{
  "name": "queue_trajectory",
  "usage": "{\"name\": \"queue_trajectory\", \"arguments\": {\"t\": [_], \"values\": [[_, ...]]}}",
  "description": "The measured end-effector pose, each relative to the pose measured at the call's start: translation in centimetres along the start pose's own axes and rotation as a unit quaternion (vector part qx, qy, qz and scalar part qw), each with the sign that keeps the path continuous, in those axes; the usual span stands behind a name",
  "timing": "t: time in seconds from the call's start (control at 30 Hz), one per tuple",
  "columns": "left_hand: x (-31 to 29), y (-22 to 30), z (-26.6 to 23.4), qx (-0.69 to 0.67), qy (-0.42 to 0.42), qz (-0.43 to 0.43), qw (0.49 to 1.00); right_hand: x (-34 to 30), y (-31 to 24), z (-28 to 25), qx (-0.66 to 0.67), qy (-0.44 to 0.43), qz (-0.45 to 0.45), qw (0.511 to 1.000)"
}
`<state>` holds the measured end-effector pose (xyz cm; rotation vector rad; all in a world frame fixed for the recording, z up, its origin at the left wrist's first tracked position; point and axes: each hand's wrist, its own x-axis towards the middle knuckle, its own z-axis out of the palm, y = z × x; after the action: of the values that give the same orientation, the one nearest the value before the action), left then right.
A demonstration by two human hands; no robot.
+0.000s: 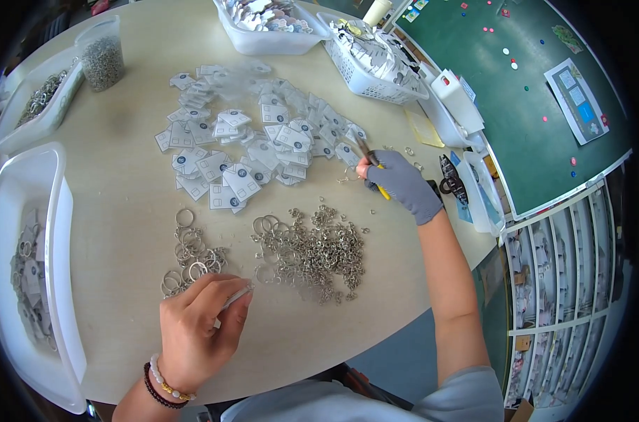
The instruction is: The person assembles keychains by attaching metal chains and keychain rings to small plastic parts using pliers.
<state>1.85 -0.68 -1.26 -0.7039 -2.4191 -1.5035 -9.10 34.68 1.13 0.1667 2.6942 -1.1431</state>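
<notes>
My left hand (201,325) is closed, pinching a thin pale tag (235,298) seen nearly edge-on, just beside a small pile of split key rings (196,259). In a grey fingerless glove, my right hand (409,188) grips yellow-handled pliers (363,146), their metal jaws pointing to the far left, next to the tag pile's right end. Between the hands lies a heap of small metal chain links and rings (319,253). Beyond it spreads a wide pile of flat house-shaped tags (262,151), printed with dark round marks.
At left stand a white bin (58,281) with tags, a tray (65,105) of metal rings and a clear cup (101,60) of tiny metal parts. At the back are a white tub (277,41) and a white basket (365,81). A black clip (453,179) lies right of the glove.
</notes>
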Motion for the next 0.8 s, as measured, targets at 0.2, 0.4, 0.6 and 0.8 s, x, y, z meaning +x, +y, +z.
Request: {"name": "queue_trajectory", "arguments": {"t": [0.2, 0.4, 0.6, 0.8], "values": [[-0.3, -0.3, 0.0, 0.007, 0.002, 0.008, 1.000, -2.8, -2.7, 1.0, 0.268, -0.005, -0.037, 0.963], [-0.2, 0.0, 0.1, 0.002, -0.011, 0.025, 1.000, -6.5, -6.2, 3.7, 0.322, -0.006, -0.091, 0.942], [-0.1, -0.2, 0.1, -0.003, -0.028, 0.013, 1.000, -8.0, -7.1, 6.2, 0.412, -0.116, -0.090, 0.899], [-0.3, -0.1, 0.0, -0.003, -0.029, 0.013, 0.999, -8.9, -7.2, 5.5, 0.390, -0.114, -0.122, 0.906]]}}
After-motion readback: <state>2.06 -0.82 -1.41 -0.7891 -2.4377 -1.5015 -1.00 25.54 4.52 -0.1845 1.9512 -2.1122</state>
